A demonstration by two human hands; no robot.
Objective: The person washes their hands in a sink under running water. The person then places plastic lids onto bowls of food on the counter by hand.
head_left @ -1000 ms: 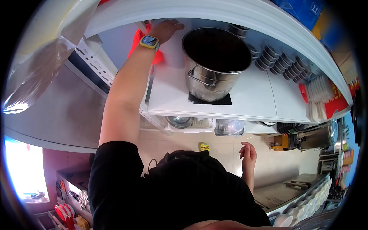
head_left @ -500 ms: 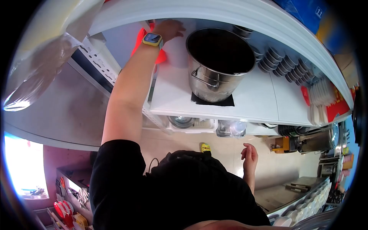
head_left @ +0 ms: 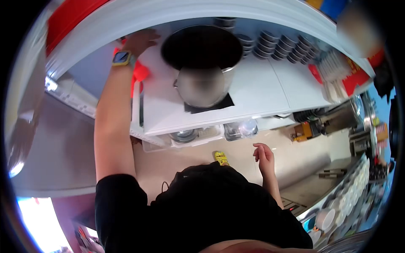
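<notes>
My left hand [head_left: 142, 41] reaches far into a white shelf [head_left: 257, 95], left of a large stainless steel pot [head_left: 202, 86]. Its fingers stretch toward the pot's rim, apart from it, and I see nothing in them. A watch with a yellow case [head_left: 121, 58] is on that wrist. Close under the wrist is a bright red item [head_left: 141, 73] whose kind I cannot make out. The pot's inside looks dark, and it stands on a black mat [head_left: 230, 100]. My right hand [head_left: 264, 155] hangs low over the floor, fingers loosely bent and apart, holding nothing.
Stacked round tins [head_left: 266, 44] line the shelf's back, with white stacked containers [head_left: 333, 67] at its right end. Below are a white basket [head_left: 211, 134] and clear containers [head_left: 240, 128]. A steel counter [head_left: 312, 185] runs along the right. A shelf upright [head_left: 69, 97] stands left.
The view has shifted, so the shelf and pot appear further left. My left hand stays beside the pot, and my right hand still hangs low.
</notes>
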